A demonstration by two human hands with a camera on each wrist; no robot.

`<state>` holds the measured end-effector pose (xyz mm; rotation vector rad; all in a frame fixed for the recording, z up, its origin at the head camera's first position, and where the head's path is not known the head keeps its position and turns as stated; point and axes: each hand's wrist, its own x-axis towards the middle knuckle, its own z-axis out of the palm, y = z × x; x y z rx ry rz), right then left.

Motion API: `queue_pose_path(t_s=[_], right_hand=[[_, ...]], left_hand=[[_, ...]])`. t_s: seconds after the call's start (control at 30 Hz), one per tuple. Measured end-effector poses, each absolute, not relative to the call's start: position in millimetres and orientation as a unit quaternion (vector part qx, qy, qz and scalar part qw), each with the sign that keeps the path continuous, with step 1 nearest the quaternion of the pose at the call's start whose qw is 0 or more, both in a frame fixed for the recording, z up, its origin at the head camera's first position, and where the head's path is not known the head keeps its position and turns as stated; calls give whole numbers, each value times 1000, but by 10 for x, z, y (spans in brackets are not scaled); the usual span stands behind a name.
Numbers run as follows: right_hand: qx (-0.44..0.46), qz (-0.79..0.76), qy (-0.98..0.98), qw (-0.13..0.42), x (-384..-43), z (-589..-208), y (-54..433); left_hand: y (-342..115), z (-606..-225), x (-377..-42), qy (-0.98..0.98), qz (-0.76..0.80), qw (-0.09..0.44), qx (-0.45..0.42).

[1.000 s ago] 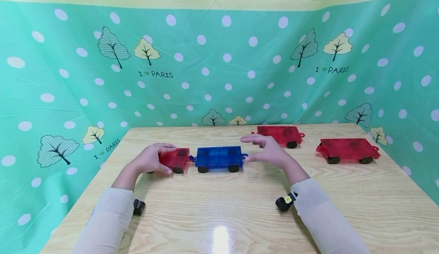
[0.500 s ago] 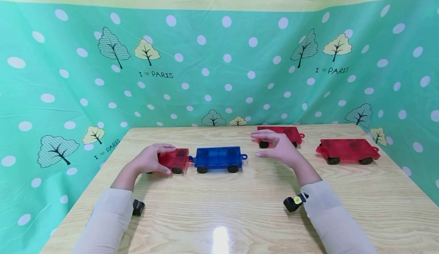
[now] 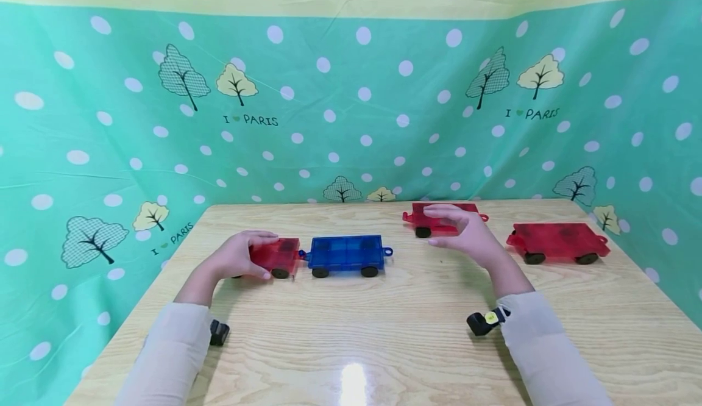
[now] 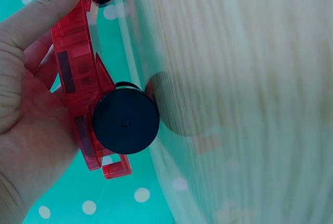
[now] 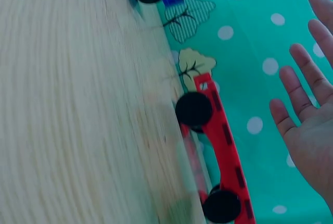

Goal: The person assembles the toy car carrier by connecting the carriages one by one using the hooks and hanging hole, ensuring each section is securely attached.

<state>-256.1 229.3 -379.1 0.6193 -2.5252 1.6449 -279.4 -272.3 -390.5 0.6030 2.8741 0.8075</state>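
Observation:
My left hand (image 3: pixel 237 256) grips a red translucent toy train car (image 3: pixel 284 252) across its width, thumb on the near side and fingers over the far side. A black wheel and a small end hook of that car show in the left wrist view. Its right end meets the hook of a blue toy train car (image 3: pixel 347 252), whose ring points right. Held in the air, my right hand (image 3: pixel 466 234) has its fingers spread and holds nothing. In the head view it overlaps a second red car (image 3: pixel 419 216) at the back of the table.
A third red car (image 3: pixel 559 239) stands at the right on the wooden table (image 3: pixel 351 327). A green dotted curtain (image 3: pixel 340 125) hangs behind the table and along its sides. Both wrists wear small black cameras.
My right hand has moved right, away from the blue car's ring, and now overlaps the back red car. My left hand and the two joined cars have slid slightly left.

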Motion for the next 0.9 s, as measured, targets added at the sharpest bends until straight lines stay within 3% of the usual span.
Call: queue_pose_path(t_s=[0.9], right_hand=[[126, 501, -856, 32, -2759, -3928, 2822]], left_hand=[[-2765, -3907, -2781, 943, 269, 53, 190]])
